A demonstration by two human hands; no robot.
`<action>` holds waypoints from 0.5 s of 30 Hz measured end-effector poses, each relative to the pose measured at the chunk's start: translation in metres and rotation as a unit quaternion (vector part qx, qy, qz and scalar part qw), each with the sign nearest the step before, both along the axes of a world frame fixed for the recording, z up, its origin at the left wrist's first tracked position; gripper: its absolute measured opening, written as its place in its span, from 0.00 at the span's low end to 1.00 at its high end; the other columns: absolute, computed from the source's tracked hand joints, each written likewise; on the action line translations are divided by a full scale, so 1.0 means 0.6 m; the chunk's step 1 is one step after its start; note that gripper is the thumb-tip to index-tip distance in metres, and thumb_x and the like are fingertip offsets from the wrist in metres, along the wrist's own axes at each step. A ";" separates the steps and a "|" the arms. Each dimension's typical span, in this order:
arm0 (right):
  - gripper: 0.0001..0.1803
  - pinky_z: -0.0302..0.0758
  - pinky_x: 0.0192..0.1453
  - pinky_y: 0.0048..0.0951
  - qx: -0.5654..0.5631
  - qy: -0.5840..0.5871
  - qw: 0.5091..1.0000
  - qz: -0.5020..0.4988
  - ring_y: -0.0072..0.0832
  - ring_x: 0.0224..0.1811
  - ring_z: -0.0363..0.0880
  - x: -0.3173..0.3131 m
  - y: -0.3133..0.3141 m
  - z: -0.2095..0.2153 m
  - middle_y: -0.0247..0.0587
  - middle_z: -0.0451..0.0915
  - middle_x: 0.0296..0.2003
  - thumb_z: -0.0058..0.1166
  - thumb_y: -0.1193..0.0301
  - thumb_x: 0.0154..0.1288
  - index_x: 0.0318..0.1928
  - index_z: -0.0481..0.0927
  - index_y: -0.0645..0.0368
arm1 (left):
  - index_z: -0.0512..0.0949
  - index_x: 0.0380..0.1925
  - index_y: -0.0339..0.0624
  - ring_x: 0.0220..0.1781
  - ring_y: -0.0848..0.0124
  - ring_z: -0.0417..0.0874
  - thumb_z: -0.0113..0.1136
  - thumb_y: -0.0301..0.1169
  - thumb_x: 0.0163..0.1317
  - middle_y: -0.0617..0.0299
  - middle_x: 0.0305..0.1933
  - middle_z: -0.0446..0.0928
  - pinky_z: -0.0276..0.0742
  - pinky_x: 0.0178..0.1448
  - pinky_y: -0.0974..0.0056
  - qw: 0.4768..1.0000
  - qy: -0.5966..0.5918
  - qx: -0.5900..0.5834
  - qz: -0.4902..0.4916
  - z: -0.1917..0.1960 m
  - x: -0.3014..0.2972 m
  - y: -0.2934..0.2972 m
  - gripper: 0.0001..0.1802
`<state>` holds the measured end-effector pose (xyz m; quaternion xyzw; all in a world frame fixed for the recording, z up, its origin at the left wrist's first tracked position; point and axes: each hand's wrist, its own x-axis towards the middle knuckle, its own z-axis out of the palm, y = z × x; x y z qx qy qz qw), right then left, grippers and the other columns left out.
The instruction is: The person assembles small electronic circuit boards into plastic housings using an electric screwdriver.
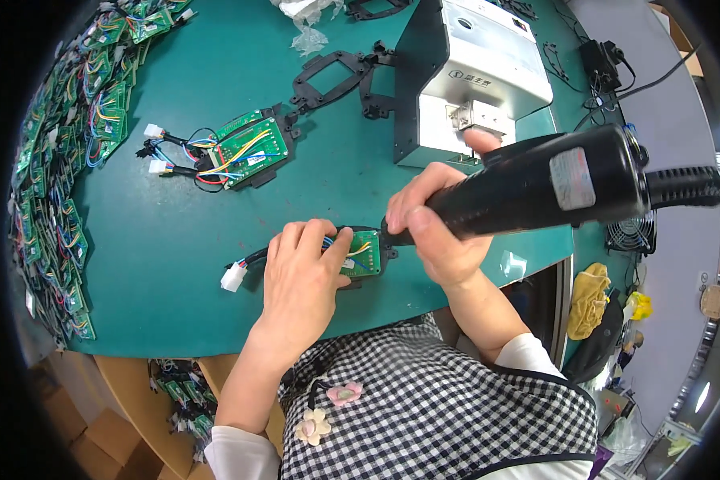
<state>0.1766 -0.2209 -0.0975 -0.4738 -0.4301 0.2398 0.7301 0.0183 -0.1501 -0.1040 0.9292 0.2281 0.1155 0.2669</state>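
Observation:
My left hand (300, 280) lies flat on a small green circuit board (365, 254) seated in a black plastic frame, pinning it to the green table mat (184, 240). A wire bundle with a white connector (233, 277) trails out to the left from under that hand. My right hand (436, 224) grips a black electric screwdriver (552, 182), its tip end pointing at the board's right edge. The tool's thick cable (688, 186) runs off to the right.
A second board with coloured wires (244, 152) lies farther back. Empty black frames (336, 76) and a grey metal machine (472, 72) stand behind. Several wired boards (64, 160) are heaped along the left edge. Cardboard boxes (112, 444) sit below the table.

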 end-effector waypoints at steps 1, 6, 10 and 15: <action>0.43 0.73 0.29 0.31 -0.001 0.000 1.000 0.000 0.28 0.20 0.72 0.001 0.003 0.000 0.40 0.71 0.21 0.54 0.79 0.52 0.64 0.43 0.56 | 0.77 0.40 0.36 0.46 0.61 0.70 0.67 0.22 0.35 0.59 0.42 0.70 0.66 0.49 0.59 1.000 0.000 -0.001 0.000 -0.001 0.000 0.001 0.25; 0.36 0.64 0.22 0.18 -0.066 -0.057 0.985 0.151 0.19 0.18 0.70 0.015 0.022 0.007 0.39 0.72 0.22 0.55 0.83 0.46 0.56 0.54 0.67 | 0.77 0.43 0.39 0.43 0.64 0.70 0.67 0.25 0.37 0.62 0.40 0.70 0.65 0.47 0.60 0.999 0.034 0.018 -0.012 0.003 0.002 0.001 0.26; 0.28 0.63 0.22 0.18 -0.042 -0.142 0.981 0.125 0.17 0.18 0.68 0.014 0.022 0.002 0.35 0.74 0.22 0.57 0.80 0.47 0.51 0.64 0.68 | 0.77 0.31 0.36 0.43 0.58 0.68 0.67 0.23 0.34 0.57 0.39 0.69 0.64 0.44 0.58 1.000 -0.021 0.013 -0.003 0.001 0.007 -0.003 0.18; 0.26 0.73 0.27 0.23 0.157 -0.045 0.983 -0.083 0.25 0.19 0.72 0.058 0.001 0.065 0.40 0.73 0.22 0.52 0.78 0.54 0.55 0.63 0.65 | 0.78 0.37 0.37 0.41 0.61 0.71 0.69 0.23 0.31 0.60 0.39 0.73 0.67 0.45 0.60 0.999 -0.024 -0.009 0.028 -0.012 0.006 -0.009 0.24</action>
